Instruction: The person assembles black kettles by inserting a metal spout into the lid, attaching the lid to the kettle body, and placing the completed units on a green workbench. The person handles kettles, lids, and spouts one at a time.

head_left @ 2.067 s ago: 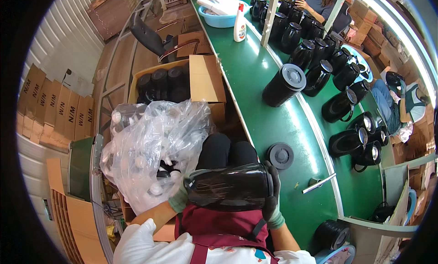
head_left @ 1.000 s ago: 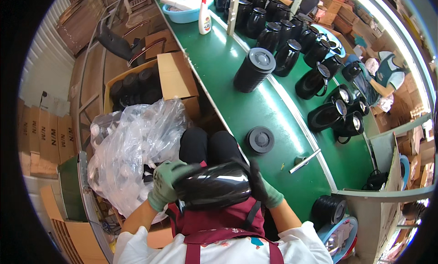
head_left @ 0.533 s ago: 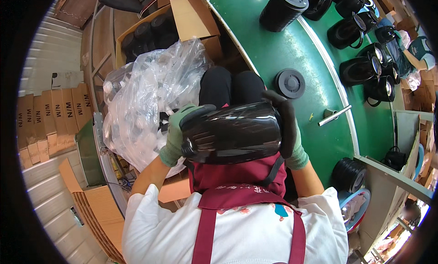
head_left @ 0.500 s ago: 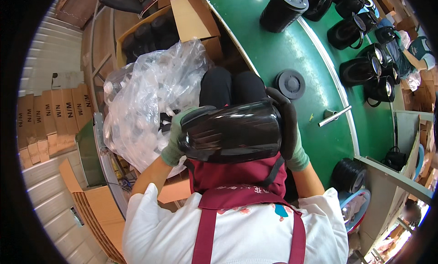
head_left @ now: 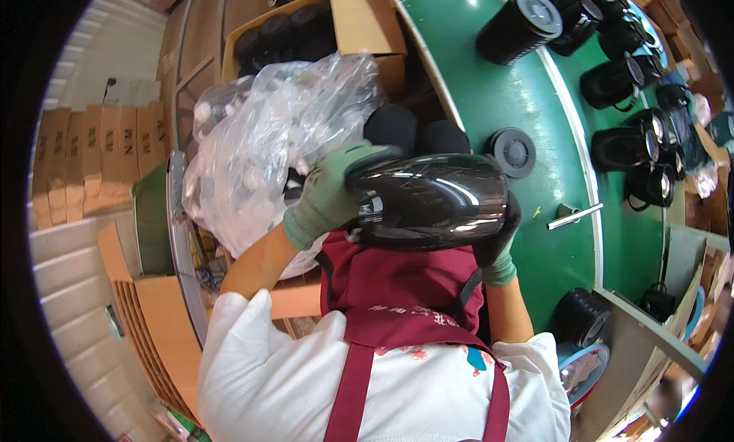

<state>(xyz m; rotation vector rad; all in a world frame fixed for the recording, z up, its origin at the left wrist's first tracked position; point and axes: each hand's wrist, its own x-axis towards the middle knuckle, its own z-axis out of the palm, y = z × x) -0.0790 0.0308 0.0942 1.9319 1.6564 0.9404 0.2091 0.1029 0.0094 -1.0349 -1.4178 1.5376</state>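
A glossy black jug body point(head_left: 432, 205) lies sideways above my lap, its wide end to the right. My left hand point(head_left: 329, 190), in a green glove with dark fingers, is closed round its narrower left end. At the wide end, my right hand point(head_left: 501, 239) grips from the right, its fingers partly hidden behind the body. No handle shows on this piece. A round black lid point(head_left: 512, 153) lies on the green bench just beyond my right hand.
Several black jugs with handles point(head_left: 612, 82) stand on the green bench point(head_left: 543, 289) at right, near a stack of black discs point(head_left: 582, 317). A ribbed black stack point(head_left: 518, 27) stands farther off. At left are a clear plastic bag point(head_left: 260, 144) and an open carton point(head_left: 367, 21). Another person's arm point(head_left: 711, 144) shows far right.
The jug body has turned a little in my hands and shifted right in view. My left hand has come further over its narrow end. The whole view has shifted slightly.
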